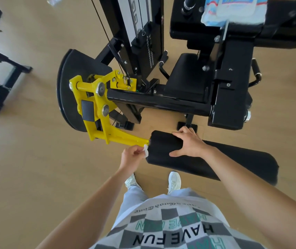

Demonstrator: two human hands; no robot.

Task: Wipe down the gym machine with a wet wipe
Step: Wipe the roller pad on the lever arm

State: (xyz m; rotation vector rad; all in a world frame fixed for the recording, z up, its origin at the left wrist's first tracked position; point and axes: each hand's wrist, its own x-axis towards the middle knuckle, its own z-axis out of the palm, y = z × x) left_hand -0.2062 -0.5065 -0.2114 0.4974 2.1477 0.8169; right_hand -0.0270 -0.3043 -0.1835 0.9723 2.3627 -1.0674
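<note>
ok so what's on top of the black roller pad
The right hand holds the roller pad, fingers curled over its top. The left hand pinches a white wipe against its end beside the yellow arm. The pad's surface beneath the palm is covered.

A pale wooden floor (35, 168) is seen. The gym machine (179, 103) is borne on it centrally, a black frame (1, 76) at left.
</note>
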